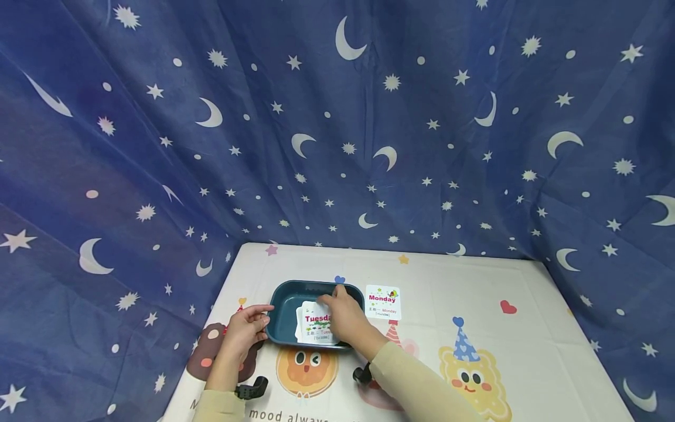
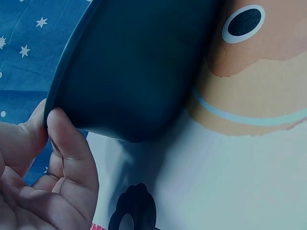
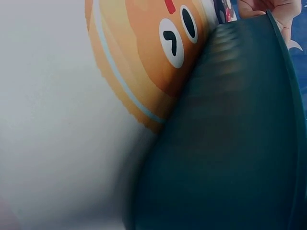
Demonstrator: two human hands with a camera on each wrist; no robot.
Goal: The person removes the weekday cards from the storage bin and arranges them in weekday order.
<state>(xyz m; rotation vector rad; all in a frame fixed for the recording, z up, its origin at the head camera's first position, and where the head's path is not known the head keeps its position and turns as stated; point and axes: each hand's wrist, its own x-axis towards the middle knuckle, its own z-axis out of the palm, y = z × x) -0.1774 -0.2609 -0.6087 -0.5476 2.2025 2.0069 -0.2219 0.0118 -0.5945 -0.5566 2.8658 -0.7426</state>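
Note:
A dark teal plastic basin (image 1: pixel 285 322) with low walls stands on the table. At its left end my left hand (image 1: pixel 246 329) pinches the rim between thumb and fingers, as the left wrist view shows with the basin's outer wall (image 2: pixel 129 72). Inside the basin lies a small stack of white cards, topped by a "Tuesday" card (image 1: pixel 314 328). My right hand (image 1: pixel 348 316) reaches over the basin's right side, its thumb at the card's upper edge. The hand covers the card's right part, and I cannot tell whether its fingers grip it.
A white "Monday" card (image 1: pixel 383 302) lies flat on the table just right of the basin. The pale tablecloth (image 1: pixel 448 287) carries printed cartoon figures. A blue curtain (image 1: pixel 327 193) with moons and stars hangs behind and at both sides of the table.

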